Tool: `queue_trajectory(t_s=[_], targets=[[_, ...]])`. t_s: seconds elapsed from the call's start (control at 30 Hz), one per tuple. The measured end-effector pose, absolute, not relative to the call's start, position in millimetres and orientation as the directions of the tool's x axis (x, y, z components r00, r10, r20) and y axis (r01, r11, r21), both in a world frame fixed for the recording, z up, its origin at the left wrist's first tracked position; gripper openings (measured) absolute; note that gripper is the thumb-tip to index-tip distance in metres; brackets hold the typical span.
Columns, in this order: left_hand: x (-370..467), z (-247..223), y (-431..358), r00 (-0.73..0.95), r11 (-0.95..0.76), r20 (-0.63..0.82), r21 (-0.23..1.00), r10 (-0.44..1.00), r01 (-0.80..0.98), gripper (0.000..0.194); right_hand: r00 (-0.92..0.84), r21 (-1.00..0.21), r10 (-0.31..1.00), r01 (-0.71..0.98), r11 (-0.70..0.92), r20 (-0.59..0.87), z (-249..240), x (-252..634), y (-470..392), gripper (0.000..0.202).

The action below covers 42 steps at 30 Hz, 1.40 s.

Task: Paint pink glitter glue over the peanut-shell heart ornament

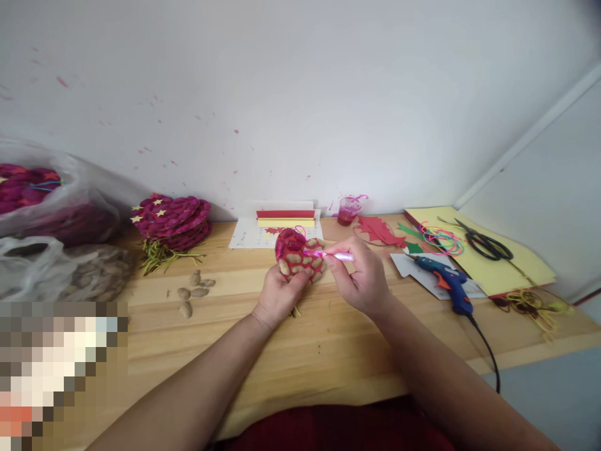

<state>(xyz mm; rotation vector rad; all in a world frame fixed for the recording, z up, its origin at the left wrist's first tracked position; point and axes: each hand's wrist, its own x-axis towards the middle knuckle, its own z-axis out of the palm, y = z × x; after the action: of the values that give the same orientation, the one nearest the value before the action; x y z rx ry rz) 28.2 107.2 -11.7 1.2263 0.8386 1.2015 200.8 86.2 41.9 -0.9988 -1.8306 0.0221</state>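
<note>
My left hand (278, 293) grips the lower edge of a red piece covered with peanuts (294, 259), its thumb lying across the front. Shiny magenta paint coats the peanuts at its upper left; those at the lower right are bare tan. A thin paintbrush (345, 257) with a pinkish-white handle is pinched in my right hand (360, 279). Its tip is at the piece, near the border of the painted area. Yellow-green strands poke out beneath the piece. Behind it stands a clear cup of magenta paint (346, 215), close to the wall.
Left: loose peanuts (186, 292), a bag of peanuts (101, 269) and a stack of magenta peanut pieces (183, 220). Right: a blue glue gun (446, 277) with trailing cord, black scissors (488, 244), yellow paper (521, 263) and red paper cutouts (380, 230). Paint specks mark the wall.
</note>
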Motion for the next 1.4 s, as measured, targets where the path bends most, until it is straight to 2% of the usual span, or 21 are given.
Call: queue_trajectory(t_s=[0.27,0.57,0.77,0.97,1.1,1.4], targets=[[27,-21,109,0.267,-0.059,0.127,0.967,0.955,-0.246,0.034,-0.079,-0.47,0.638,0.609,0.639,0.766,39,203,90,0.003],[27,-15,108,0.254,-0.105,0.149,0.979,0.956,-0.177,0.027,-0.033,-0.472,0.62,0.618,0.629,0.784,40,203,89,0.002],[29,-19,107,0.257,0.024,0.065,0.944,0.964,-0.33,0.032,-0.098,-0.477,0.655,0.607,0.636,0.749,38,201,89,0.003],[30,-14,107,0.222,0.082,-0.002,0.934,0.975,-0.348,0.027,-0.115,-0.454,0.636,0.606,0.654,0.763,38,200,88,0.004],[31,-7,105,0.231,0.093,-0.001,0.918,0.973,-0.386,0.029,-0.118,-0.463,0.642,0.597,0.656,0.757,38,200,89,0.003],[28,-5,108,0.198,0.074,-0.003,0.934,0.98,-0.349,0.029,-0.081,-0.497,0.659,0.59,0.637,0.748,39,202,89,0.004]])
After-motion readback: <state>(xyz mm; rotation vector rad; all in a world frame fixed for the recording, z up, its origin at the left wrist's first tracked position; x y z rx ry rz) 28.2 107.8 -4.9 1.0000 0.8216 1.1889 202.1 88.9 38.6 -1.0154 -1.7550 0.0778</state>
